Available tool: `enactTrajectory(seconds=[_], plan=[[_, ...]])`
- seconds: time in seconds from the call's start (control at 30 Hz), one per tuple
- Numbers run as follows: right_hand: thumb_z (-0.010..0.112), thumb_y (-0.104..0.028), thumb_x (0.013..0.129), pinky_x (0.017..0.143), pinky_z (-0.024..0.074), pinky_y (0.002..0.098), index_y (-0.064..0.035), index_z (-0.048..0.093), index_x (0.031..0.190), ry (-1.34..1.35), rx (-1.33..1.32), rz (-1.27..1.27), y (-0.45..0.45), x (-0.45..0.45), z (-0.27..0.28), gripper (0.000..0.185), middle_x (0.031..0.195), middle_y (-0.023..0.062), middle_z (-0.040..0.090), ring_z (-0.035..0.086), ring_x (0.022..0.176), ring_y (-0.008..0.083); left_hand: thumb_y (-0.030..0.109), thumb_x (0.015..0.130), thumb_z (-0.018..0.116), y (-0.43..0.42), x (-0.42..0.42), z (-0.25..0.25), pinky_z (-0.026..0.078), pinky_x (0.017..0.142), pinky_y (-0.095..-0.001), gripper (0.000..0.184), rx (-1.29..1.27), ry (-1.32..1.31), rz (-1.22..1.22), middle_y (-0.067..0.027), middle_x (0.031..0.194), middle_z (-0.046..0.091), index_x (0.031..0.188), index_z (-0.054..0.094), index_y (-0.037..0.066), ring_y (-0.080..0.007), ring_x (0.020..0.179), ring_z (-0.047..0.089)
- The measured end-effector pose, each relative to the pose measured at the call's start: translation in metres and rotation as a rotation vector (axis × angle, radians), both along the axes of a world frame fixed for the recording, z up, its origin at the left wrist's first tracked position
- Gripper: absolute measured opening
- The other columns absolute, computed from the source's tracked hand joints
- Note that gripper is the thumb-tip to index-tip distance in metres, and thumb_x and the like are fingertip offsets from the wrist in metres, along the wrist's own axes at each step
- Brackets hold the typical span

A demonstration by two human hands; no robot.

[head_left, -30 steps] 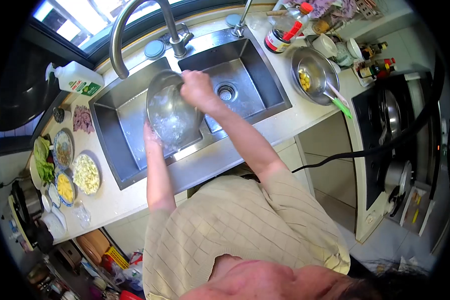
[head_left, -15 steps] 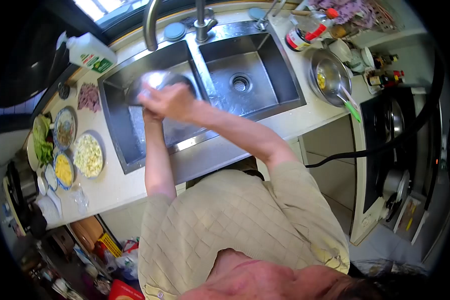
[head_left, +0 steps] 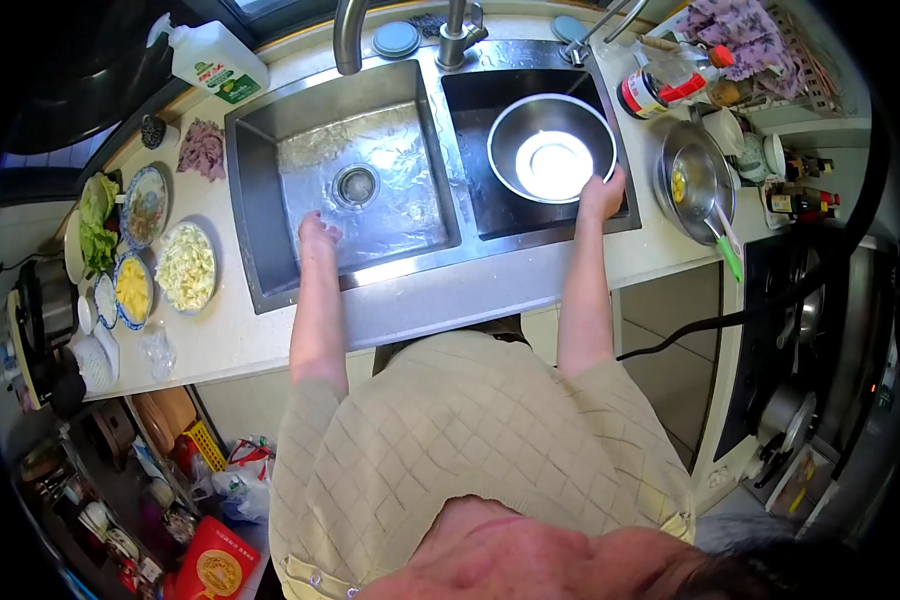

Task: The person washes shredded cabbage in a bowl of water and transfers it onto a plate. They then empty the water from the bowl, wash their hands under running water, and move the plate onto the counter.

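Note:
A shiny stainless steel bowl (head_left: 502, 155) is over the right basin of the double sink (head_left: 448, 140). My right hand (head_left: 602, 196) grips the bowl by its near right rim, and the bowl's inside faces up. My left hand (head_left: 318, 230) is over the near left part of the left basin, loosely curled with its fingers a little apart and nothing in it. Wet streaks cover the floor of that basin around the drain (head_left: 356, 186).
On the left counter are a plate of chopped pale food (head_left: 186, 266), a bowl of yellow pieces (head_left: 133, 288), leafy greens (head_left: 98, 222) and a white jug (head_left: 215, 62). To the right stand a metal pan (head_left: 675, 205) and a sauce bottle (head_left: 642, 94). Taps (head_left: 454, 45) rise behind.
My right hand has carried the bowl from the left basin to over the right one. My left hand has come off the bowl and stays at the left. The view has shifted slightly.

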State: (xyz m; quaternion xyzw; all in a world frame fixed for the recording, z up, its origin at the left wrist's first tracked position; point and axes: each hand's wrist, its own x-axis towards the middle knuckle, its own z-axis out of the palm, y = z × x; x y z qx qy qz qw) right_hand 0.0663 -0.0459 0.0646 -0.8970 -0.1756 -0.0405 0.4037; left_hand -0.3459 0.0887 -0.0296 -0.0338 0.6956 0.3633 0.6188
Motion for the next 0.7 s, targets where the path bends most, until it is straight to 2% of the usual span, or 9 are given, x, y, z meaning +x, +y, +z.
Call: enactTrajectory(seconds=[0.07, 0.17, 0.27, 0.3, 0.4, 0.47, 0.57, 0.67, 0.7], plan=[[0.044, -0.008, 0.069, 0.080, 0.0394, 0.0395, -0.0045, 0.050, 0.104, 0.170, -0.097, -0.021, -0.001, 0.009, -0.028, 0.035, 0.098, 0.0155, 0.055, 0.052, 0.092, 0.0332, 0.020, 0.083, 0.038, -0.002, 0.001, 0.000, 0.022, 0.094, -0.0518, 0.051, 0.029, -0.025, -0.059, -0.0125, 0.136, 0.014, 0.130, 0.020, 0.009, -0.0374, 0.120, 0.022], [0.045, -0.011, 0.071, 0.083, 0.0382, 0.0391, -0.0046, 0.047, 0.107, 0.331, -0.422, -0.012, 0.002, 0.015, -0.053, 0.037, 0.099, 0.0152, 0.055, 0.050, 0.095, 0.0329, 0.018, 0.083, 0.040, 0.001, -0.002, -0.009, 0.031, 0.089, -0.0492, 0.049, 0.068, -0.020, -0.108, -0.0138, 0.133, 0.020, 0.128, 0.023, 0.005, -0.0367, 0.116, 0.029], [0.046, -0.017, 0.074, 0.085, 0.0371, 0.0382, -0.0051, 0.045, 0.111, 0.049, -0.512, -0.076, 0.009, 0.001, -0.041, 0.039, 0.098, 0.0153, 0.056, 0.049, 0.097, 0.0325, 0.016, 0.083, 0.042, 0.006, -0.003, -0.006, 0.038, 0.084, -0.0452, 0.043, 0.151, -0.058, -0.094, -0.0168, 0.123, 0.033, 0.121, 0.031, 0.001, -0.0347, 0.108, 0.038], [0.048, -0.022, 0.075, 0.085, 0.0364, 0.0371, -0.0048, 0.048, 0.109, -0.075, -0.485, -0.017, 0.012, -0.006, -0.029, 0.038, 0.095, 0.0156, 0.056, 0.049, 0.097, 0.0305, 0.015, 0.083, 0.042, 0.008, -0.003, -0.003, 0.040, 0.082, -0.0436, 0.039, 0.166, -0.061, -0.101, -0.0167, 0.116, 0.038, 0.118, 0.033, 0.000, -0.0331, 0.103, 0.042], [0.050, -0.026, 0.076, 0.082, 0.0382, 0.0366, -0.0034, 0.051, 0.104, -0.236, -0.107, 0.360, 0.051, -0.016, -0.012, 0.037, 0.094, 0.0157, 0.056, 0.051, 0.093, 0.0298, 0.013, 0.083, 0.043, 0.021, 0.003, 0.004, 0.047, 0.072, -0.0387, 0.030, 0.236, -0.111, -0.167, -0.0152, 0.099, 0.050, 0.110, 0.040, -0.001, -0.0288, 0.088, 0.052], [0.050, -0.026, 0.077, 0.078, 0.0399, 0.0364, -0.0016, 0.052, 0.102, 0.046, 0.126, 0.458, 0.087, -0.049, 0.019, 0.036, 0.095, 0.0166, 0.056, 0.053, 0.090, 0.0298, 0.013, 0.083, 0.045, 0.023, 0.002, 0.001, 0.052, 0.064, -0.0354, 0.027, 0.290, -0.162, -0.265, -0.0130, 0.090, 0.054, 0.105, 0.043, -0.001, -0.0266, 0.078, 0.058], [0.048, -0.027, 0.078, 0.078, 0.0402, 0.0362, -0.0004, 0.049, 0.107, 0.083, 0.262, 0.570, 0.145, -0.077, 0.019, 0.039, 0.097, 0.0179, 0.055, 0.053, 0.089, 0.0309, 0.010, 0.082, 0.044, 0.016, 0.011, 0.033, 0.050, 0.058, -0.0317, 0.018, 0.296, -0.206, -0.276, -0.0102, 0.081, 0.055, 0.099, 0.046, 0.002, -0.0214, 0.065, 0.056], [0.047, -0.028, 0.079, 0.080, 0.0388, 0.0364, 0.0001, 0.043, 0.113, 0.154, 0.262, 0.560, 0.187, -0.091, 0.034, 0.045, 0.101, 0.0189, 0.054, 0.051, 0.093, 0.0320, 0.011, 0.082, 0.045, 0.013, -0.004, 0.032, 0.050, 0.058, -0.0307, 0.018, 0.313, -0.168, -0.273, -0.0103, 0.083, 0.055, 0.098, 0.048, 0.003, -0.0214, 0.067, 0.056], [0.047, -0.031, 0.078, 0.082, 0.0380, 0.0366, 0.0006, 0.040, 0.116, 0.139, 0.291, 0.574, 0.200, -0.090, 0.033, 0.049, 0.104, 0.0200, 0.052, 0.050, 0.096, 0.0328, 0.012, 0.082, 0.046, 0.012, -0.011, 0.029, 0.049, 0.061, -0.0311, 0.019, 0.290, -0.156, -0.256, -0.0103, 0.084, 0.055, 0.099, 0.047, 0.003, -0.0215, 0.072, 0.056]])
